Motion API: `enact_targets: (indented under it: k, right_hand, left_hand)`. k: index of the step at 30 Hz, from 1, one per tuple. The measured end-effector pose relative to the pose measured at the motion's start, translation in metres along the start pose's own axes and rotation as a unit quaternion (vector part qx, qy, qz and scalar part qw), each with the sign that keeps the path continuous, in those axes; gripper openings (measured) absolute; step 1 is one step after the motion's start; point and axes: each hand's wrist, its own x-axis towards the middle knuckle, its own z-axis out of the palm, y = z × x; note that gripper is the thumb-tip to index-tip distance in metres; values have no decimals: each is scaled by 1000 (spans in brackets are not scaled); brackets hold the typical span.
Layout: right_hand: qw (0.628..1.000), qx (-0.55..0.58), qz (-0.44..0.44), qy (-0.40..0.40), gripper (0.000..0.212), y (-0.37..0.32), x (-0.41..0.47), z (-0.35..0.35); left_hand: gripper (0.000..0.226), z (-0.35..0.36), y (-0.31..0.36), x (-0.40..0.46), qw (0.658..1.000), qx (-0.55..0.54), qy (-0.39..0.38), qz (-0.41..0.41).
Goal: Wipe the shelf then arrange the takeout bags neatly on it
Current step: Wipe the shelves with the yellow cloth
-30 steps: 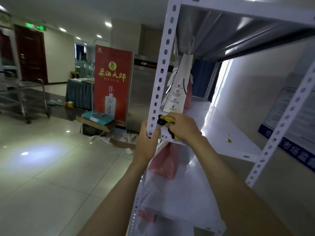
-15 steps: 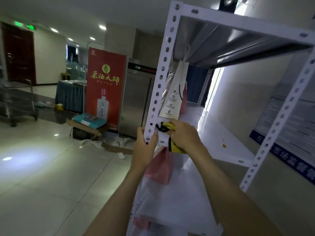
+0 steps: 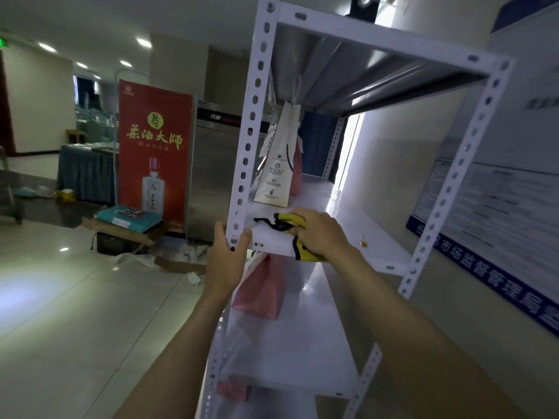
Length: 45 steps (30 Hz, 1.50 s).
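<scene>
We grip the perforated front post (image 3: 246,152) of the shelf (image 3: 357,234) with our left hand (image 3: 227,255), fingers curled round it, probably to steady the light rack while we rub. Our right hand (image 3: 320,234) clutches a bunched yellow cloth (image 3: 305,252) with black trim and presses it on the shelf's front edge, so wiping looks under way. 1 white paper bag (image 3: 276,164) stands at the far left of this level, with a pink bag (image 3: 298,167) behind it, likely pushed aside. Another pink bag (image 3: 261,290) sits on the level below.
</scene>
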Motion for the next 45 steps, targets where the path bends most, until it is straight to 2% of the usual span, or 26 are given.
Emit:
enact_targets:
  k: [4,8,10,14,17,20,26,32,35,39,43,45]
  right_hand:
    - [999,-1,20,38,27,34,-13,-20]
    - [988,36,24,145,28,53,-2,-57]
    - [984,40,37,169,28,64,10,-75]
    - [983,13,105,148,19,93,17,-79]
    - [981,-10,163,109,20,117,6,-53]
    - [978,-57,184,76,21,125,5,-36]
    - [986,-69,149,41,17,89,15,-28]
    - [999,15,45,14,29,-19,26,12]
    - [999,39,33,10,34,-38,26,21]
    - [998,61,33,0,37,-21,24,11]
    - [996,15,86,6,14,27,18,-5]
    - [992,-28,124,19,15,60,12,-17]
  left_hand:
    - [25,3,4,-3,1000,-2,17,2]
    - [23,5,4,-4,1000,-2,30,-5]
    - [23,6,4,-4,999,0,35,-4]
    - [22,5,4,-4,999,9,40,2]
    - [23,5,-1,-1,999,14,38,4]
    - [26,8,-6,1,999,6,49,5]
    - [30,12,-5,1,997,-8,69,11]
    - [30,6,1,-1,999,-21,40,-1]
    - [29,3,3,0,1000,-14,25,-2]
    - [29,0,4,1,1000,-3,11,-6]
    - [29,1,0,0,1000,-10,18,-10]
    - [30,2,-1,0,1000,-11,22,-11]
